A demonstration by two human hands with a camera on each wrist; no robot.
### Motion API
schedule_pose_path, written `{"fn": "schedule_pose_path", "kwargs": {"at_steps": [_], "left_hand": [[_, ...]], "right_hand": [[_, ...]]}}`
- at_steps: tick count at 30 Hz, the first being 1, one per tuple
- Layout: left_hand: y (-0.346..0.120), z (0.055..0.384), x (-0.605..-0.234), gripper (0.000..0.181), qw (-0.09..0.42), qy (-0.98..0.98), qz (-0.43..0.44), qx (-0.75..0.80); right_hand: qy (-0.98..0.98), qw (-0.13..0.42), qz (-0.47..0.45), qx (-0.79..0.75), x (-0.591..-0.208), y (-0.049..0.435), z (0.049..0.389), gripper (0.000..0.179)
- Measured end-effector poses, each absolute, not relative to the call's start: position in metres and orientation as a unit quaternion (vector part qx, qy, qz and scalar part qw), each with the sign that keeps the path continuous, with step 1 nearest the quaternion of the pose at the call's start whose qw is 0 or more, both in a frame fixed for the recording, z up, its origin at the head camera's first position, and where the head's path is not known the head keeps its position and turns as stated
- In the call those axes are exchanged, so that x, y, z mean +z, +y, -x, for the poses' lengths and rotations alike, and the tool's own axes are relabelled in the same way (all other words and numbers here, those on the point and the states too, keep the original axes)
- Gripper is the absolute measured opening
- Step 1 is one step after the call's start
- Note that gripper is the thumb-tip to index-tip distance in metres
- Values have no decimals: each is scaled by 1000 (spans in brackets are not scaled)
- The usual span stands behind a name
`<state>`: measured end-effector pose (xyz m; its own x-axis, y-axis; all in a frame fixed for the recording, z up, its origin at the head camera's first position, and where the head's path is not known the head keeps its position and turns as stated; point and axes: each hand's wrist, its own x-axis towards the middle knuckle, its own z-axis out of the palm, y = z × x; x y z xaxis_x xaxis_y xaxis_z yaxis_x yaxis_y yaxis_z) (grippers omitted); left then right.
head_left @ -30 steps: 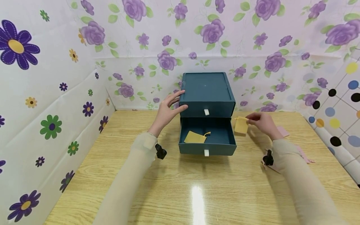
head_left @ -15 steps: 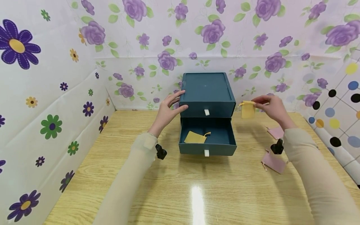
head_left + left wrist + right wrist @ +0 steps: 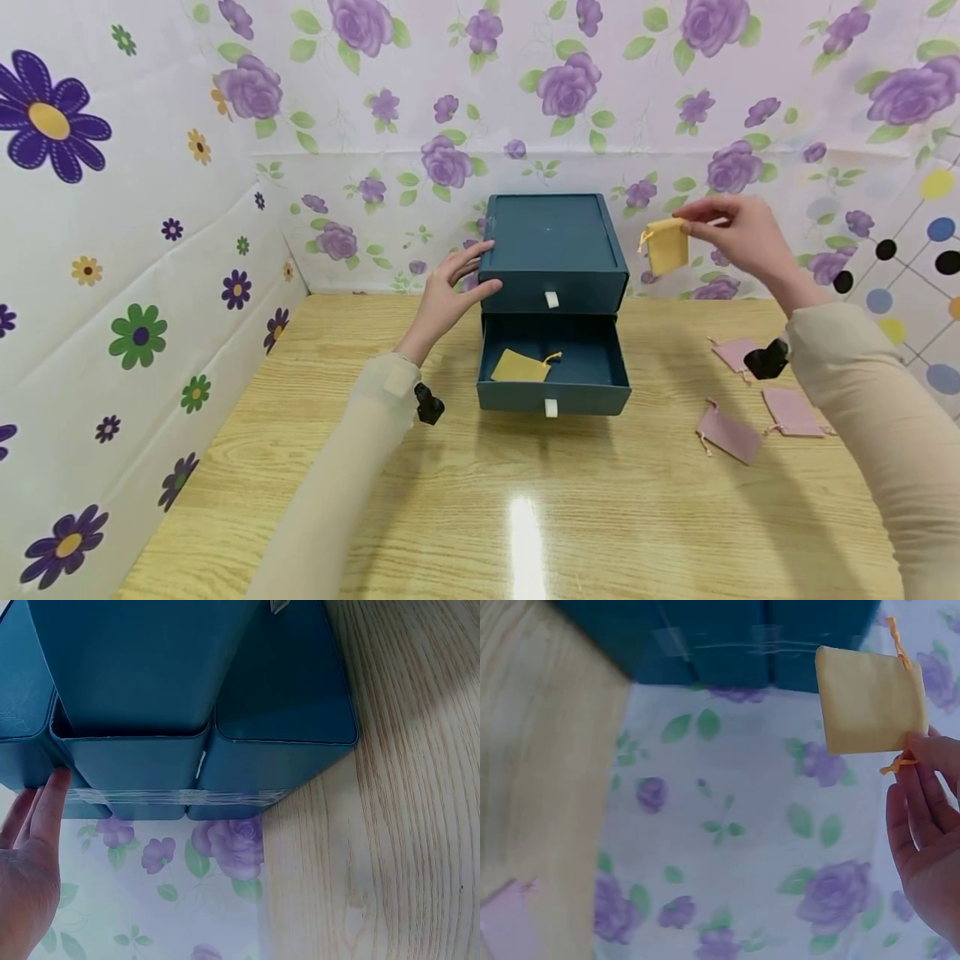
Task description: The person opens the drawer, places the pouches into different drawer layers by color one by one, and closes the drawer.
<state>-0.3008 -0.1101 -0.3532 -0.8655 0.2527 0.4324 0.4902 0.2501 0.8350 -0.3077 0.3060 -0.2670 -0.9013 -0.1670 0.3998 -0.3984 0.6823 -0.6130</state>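
Note:
My right hand (image 3: 738, 237) pinches a small yellow drawstring pouch (image 3: 667, 247) by its corner. The pouch hangs in the air right of the dark blue drawer cabinet (image 3: 551, 233), its orange cord dangling in the right wrist view. My left hand (image 3: 446, 296) rests against the cabinet's left side, fingers fairly straight; the fingertips (image 3: 58, 780) touch the side in the left wrist view. Below the closed top drawer, another drawer (image 3: 555, 398) is pulled out. Inside it, toward the left, lies a second yellow pouch (image 3: 520, 367).
Three pink drawstring pouches lie on the wooden table at the right: a far one (image 3: 735, 353), a near one (image 3: 729, 435) and one (image 3: 792, 412) beside my right sleeve. A flowered sheet (image 3: 420, 83) hangs behind the cabinet.
My right hand has lifted the yellow pouch from table level up to about the cabinet top's height, moving slightly right. The left hand and the drawers have stayed put.

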Motion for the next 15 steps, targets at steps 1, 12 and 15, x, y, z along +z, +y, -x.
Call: {"fn": "schedule_pose_path", "kwargs": {"at_steps": [1, 12, 15], "left_hand": [[-110, 301, -354, 55, 106, -783, 238, -565], [-110, 299, -350, 58, 86, -784, 227, -571], [-110, 290, -341, 59, 79, -785, 230, -570]], "right_hand": [[-902, 157, -161, 369, -259, 304, 307, 34], [-900, 160, -250, 320, -207, 260, 294, 24], [-899, 166, -286, 286, -201, 243, 288, 21]]}}
